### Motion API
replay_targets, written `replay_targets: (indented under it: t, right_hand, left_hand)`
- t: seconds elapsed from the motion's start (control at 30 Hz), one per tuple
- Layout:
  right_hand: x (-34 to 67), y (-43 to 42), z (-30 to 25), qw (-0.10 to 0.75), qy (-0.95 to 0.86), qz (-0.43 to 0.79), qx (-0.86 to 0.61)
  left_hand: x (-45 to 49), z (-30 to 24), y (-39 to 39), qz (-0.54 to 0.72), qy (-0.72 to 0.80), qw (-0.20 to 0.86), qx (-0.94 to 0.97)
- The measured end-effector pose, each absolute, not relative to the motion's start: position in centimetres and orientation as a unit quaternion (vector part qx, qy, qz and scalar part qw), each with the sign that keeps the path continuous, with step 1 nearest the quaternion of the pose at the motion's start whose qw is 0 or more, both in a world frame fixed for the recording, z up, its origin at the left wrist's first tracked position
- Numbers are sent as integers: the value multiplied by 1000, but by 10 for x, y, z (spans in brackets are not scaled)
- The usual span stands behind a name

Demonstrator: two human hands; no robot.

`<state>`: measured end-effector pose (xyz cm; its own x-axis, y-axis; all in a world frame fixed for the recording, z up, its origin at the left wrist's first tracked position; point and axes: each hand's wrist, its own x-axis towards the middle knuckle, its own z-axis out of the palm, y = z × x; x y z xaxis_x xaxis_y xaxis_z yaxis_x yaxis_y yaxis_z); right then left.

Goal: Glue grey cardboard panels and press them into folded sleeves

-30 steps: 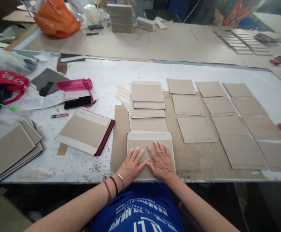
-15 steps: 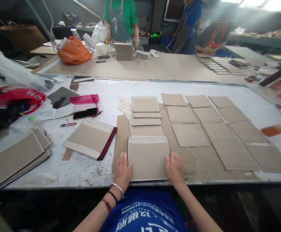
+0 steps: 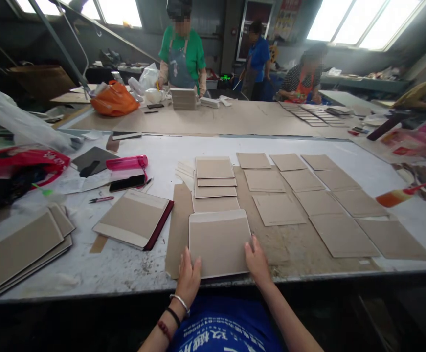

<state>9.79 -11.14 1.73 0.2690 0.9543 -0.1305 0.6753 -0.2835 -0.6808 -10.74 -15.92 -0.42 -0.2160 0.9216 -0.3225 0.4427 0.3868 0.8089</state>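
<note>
My left fingers (image 3: 186, 258) and right fingers (image 3: 255, 245) grasp opposite sides of a rectangular tan, white-bordered cardboard panel (image 3: 218, 242), apparently squaring it; the next move likely needs even pressure.

Readable print: nearest is white lettering on the front of your blue garment (image 3: 223, 313), on your side of the left hand (image 3: 190, 271) and right hand (image 3: 257, 261), between your forearms. Large Chinese characters, apparently 玖樾府; small Latin line beneath them seems to read MANSION. A row of digits runs there too, too small for a sure reading.

Far out to the left of your left hand: red bag (image 3: 14, 159) bears white characters, blurred, illegible.

Well beyond both your hands, across the room: lit green sign (image 3: 225, 77), wording too small. Beyond your right hand, high on the wall: poster (image 3: 288, 22), lettering illegible.
</note>
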Motion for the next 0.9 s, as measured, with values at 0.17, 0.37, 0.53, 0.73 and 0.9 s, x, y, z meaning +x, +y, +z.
replay_targets:
  t: [0.17, 0.37, 0.53, 0.73, 0.9]
  right_hand:
    - [94, -120, 42, 323, -520, 248, -751]
    - [92, -109, 56, 377, -490, 312, -721]
    - [73, -86, 68, 392, -494, 336, -700]
    - [75, -103, 46, 390, -481, 337, -709]
    - [104, -148, 28, 349, -410, 361, -761]
  left_hand:
    - [-106, 15, -166, 320, 721, 412, 456]
    - [-122, 50, -156, 452, 650, 508, 339]
    - [-165, 73, -109, 508, 531, 656, 174]
    - [-251, 72, 3, 554, 601, 552, 167]
    - [-300, 71, 93, 524, 660, 499, 202]
